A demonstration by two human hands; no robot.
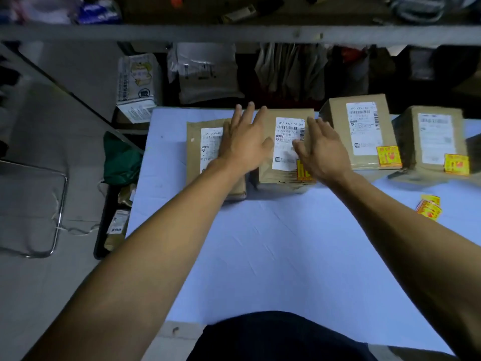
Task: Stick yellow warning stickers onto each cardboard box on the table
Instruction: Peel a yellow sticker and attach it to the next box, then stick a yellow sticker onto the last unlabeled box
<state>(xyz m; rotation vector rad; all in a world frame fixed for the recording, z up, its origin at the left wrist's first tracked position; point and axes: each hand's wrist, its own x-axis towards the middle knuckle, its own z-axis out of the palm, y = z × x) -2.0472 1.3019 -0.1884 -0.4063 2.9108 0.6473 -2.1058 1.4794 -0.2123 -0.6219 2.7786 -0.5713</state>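
Four cardboard boxes sit in a row along the far edge of the table [260,243], white shipping labels up.

Left hand [243,142]: fingers straight and spread, palm down across the gap between the leftmost box [197,162] and the second box [283,152]. It grips nothing. Probably steadying or squaring the second box.

Right hand [322,152]: fingers extended, slightly blurred, flat over the second box's near-right corner. It sits right on a yellow sticker [303,173], of which only a strip shows below the palm. Looks like it is pressing the sticker down; nothing is pinched.

Sticker status, judged from the view:
- third box [361,131]: yellow sticker at near-right corner [388,157], done
- fourth box [432,142]: same spot [456,164], done
- second box: being applied
- leftmost box: no yellow visible, though the left forearm covers part of it

Stickers are yellow with red print, text unreadable. The spare sticker roll [429,206] lies on the table to the right, well apart from both hands. It is likely needed next for the leftmost box.
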